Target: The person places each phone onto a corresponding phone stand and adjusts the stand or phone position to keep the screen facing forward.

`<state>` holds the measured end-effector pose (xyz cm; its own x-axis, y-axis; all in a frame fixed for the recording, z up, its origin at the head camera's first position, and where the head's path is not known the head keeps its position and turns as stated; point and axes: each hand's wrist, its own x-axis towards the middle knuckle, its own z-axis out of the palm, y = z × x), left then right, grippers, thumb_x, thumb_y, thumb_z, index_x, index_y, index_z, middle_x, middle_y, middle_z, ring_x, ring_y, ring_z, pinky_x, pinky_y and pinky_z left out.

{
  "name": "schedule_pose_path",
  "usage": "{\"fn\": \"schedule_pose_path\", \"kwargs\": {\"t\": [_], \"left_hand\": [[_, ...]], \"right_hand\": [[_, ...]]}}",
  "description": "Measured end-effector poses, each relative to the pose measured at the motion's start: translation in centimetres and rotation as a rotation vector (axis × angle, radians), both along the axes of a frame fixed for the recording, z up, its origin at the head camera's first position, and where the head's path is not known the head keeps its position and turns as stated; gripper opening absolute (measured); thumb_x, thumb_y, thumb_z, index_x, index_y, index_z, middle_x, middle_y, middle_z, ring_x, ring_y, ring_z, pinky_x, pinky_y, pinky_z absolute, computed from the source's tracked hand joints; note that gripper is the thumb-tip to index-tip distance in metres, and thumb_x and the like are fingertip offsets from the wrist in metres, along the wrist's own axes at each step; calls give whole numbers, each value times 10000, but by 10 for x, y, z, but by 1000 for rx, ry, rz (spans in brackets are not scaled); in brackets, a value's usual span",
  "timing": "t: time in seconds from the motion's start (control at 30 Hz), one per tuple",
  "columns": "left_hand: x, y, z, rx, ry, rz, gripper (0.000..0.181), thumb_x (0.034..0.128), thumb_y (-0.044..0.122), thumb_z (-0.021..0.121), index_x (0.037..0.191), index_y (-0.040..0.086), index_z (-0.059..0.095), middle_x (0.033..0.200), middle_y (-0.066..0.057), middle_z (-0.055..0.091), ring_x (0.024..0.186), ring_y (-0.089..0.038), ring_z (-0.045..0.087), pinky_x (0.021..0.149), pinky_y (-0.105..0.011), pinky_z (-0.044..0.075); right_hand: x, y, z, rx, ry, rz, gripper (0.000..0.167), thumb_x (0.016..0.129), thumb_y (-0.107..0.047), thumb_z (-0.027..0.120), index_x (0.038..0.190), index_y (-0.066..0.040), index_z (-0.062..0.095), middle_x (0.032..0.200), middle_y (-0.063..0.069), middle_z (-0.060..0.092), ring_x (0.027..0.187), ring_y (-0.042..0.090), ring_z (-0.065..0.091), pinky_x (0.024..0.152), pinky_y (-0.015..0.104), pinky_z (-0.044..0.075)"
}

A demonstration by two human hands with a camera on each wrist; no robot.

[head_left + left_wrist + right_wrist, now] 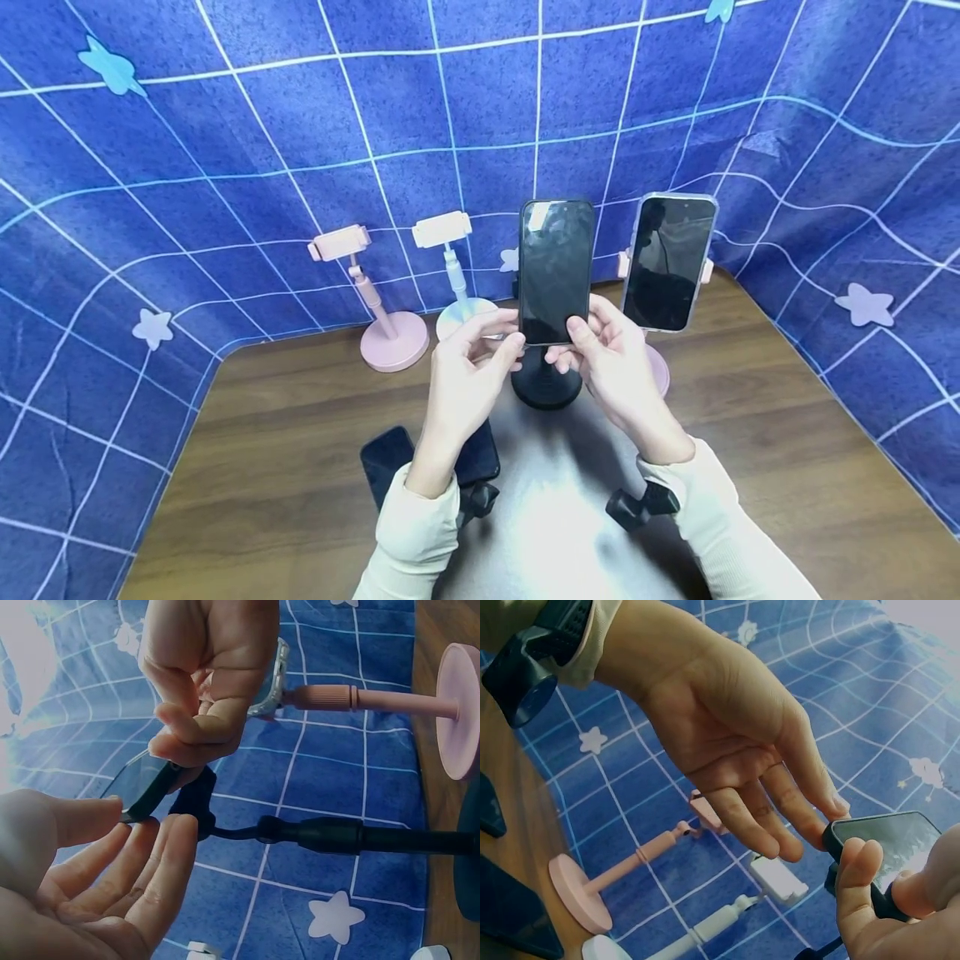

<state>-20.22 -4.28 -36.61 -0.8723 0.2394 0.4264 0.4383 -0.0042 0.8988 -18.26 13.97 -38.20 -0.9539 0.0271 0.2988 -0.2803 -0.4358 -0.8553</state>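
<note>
A black smartphone (556, 271) stands upright at the head of a black phone stand (546, 385); its link to the holder is hidden in the head view. My left hand (472, 367) pinches the phone's lower left corner between thumb and fingertips. At the lower right corner, my right hand (618, 358) grips it, thumb on the screen and fingers behind. From the left wrist view, the black stand's holder (196, 799) is right behind the phone (154, 791). Both hands also show in the right wrist view, left hand (727, 727) above, right hand (900, 915) below.
A second phone (670, 262) sits in a pink stand (657, 371) at right. Left of the hands are another pink stand (394, 340) and a white-blue stand (456, 275). Two dark phones, one at left (386, 458) and one partly hidden (480, 454), lie on the wooden table (255, 467).
</note>
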Motion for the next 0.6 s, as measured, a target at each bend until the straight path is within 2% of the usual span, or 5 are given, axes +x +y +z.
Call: {"fn": "schedule_pose_path", "kwargs": {"t": [0.17,0.37,0.47,0.6], "left_hand": [[-3,1,-3,-64,-16,12,312,967,62,703,1276,29,689,1112,-187,738,861,-291,754,723,-359,632],[-6,1,-5,-132,-11,37,317,976,86,692,1291,48,689,1148,-168,741,899,-313,759,706,-297,623],[-11,0,-4,-160,5,83,279,982,108,687,1251,38,711,1151,-163,747,899,-309,763,706,-285,621],[-22,1,0,-164,28,140,304,979,140,699,1261,27,698,1157,-157,745,899,-285,766,694,-345,630]], "right_hand": [[-3,0,-3,1,-25,-18,229,1075,-75,483,1297,-47,534,957,5,720,655,121,689,604,206,562],[-6,-1,-6,35,-19,-81,225,1070,-53,486,1289,-36,538,1006,-8,731,665,136,709,620,221,582],[-7,-2,-7,62,-9,-108,241,1068,-38,486,1302,1,527,1008,-8,737,668,149,719,625,233,591],[-7,-2,-8,80,-6,-129,276,1067,-29,485,1336,23,516,1023,-16,747,679,155,728,633,242,597]]}}
